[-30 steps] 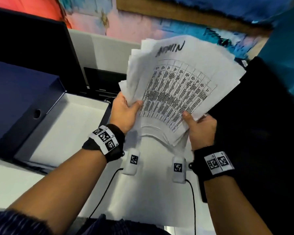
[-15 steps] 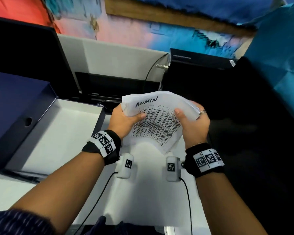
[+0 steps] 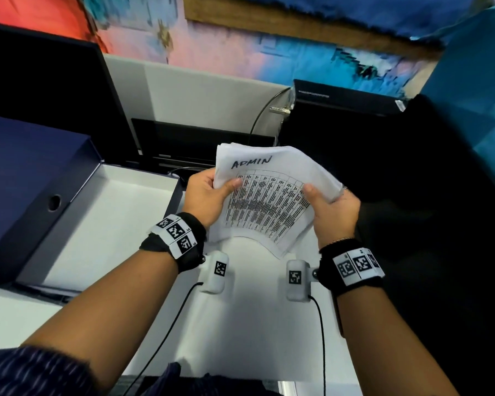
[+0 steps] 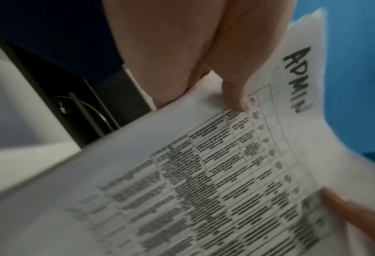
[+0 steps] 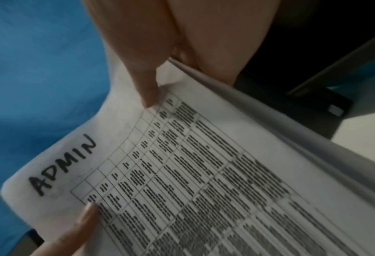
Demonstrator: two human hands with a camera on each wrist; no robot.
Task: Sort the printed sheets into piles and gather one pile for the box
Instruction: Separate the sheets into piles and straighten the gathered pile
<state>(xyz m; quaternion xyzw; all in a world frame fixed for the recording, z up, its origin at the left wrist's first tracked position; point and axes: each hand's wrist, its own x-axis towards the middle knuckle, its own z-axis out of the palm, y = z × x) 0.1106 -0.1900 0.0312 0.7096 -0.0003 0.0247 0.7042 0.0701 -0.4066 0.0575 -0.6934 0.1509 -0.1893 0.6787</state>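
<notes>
A pile of printed sheets [image 3: 269, 201], its top page a table with ADMIN handwritten above it, is held up over the white desk. My left hand [image 3: 209, 195] grips its left edge, thumb on top of the page. My right hand [image 3: 330, 207] grips the right edge the same way. Close up, the left wrist view shows the sheets [image 4: 204, 181] under my left thumb [image 4: 236, 93]. In the right wrist view the stack [image 5: 204, 173] bends under my right thumb [image 5: 147, 93]. An open blue box [image 3: 106, 224] with a white inside sits to the left of the hands.
The box's blue lid [image 3: 23, 178] stands open at far left. A dark monitor [image 3: 40, 95] and its base are behind the box. A black device [image 3: 340, 110] with a cable stands at the back right. A large black surface [image 3: 440, 252] lies right of the white desk [image 3: 255, 324].
The pile was raised high and fanned out a second ago. Both hands have brought it down lower and nearer to the desk, and now hold it steady with the sheets squared together.
</notes>
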